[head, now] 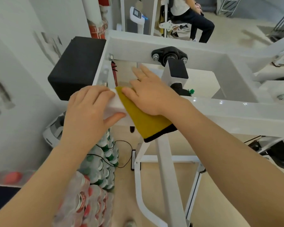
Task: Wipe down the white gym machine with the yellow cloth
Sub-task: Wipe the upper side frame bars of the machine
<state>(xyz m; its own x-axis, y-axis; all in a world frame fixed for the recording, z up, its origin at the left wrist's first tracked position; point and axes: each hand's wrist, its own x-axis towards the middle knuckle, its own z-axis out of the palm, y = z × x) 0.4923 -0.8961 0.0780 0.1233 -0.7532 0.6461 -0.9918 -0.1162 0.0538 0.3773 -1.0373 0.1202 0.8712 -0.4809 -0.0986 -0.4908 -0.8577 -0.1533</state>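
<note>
The white gym machine (228, 112) fills the middle of the view, its near beam running left to right. A yellow cloth (146, 122) with a dark hem is draped over that beam near its left end. My right hand (151, 94) lies flat on the cloth with straight, spread fingers, pressing it onto the beam. My left hand (90, 110) grips the beam's left end, fingers curled over the top and thumb on the near face, just left of the cloth.
A black pad (75, 66) sits at the machine's left. A black bearing and a white arm with a black cap (177, 69) stand beyond my right hand. Packs of bottles (95, 177) lie on the floor below left, with a black cable. A seated person (192, 18) is far behind.
</note>
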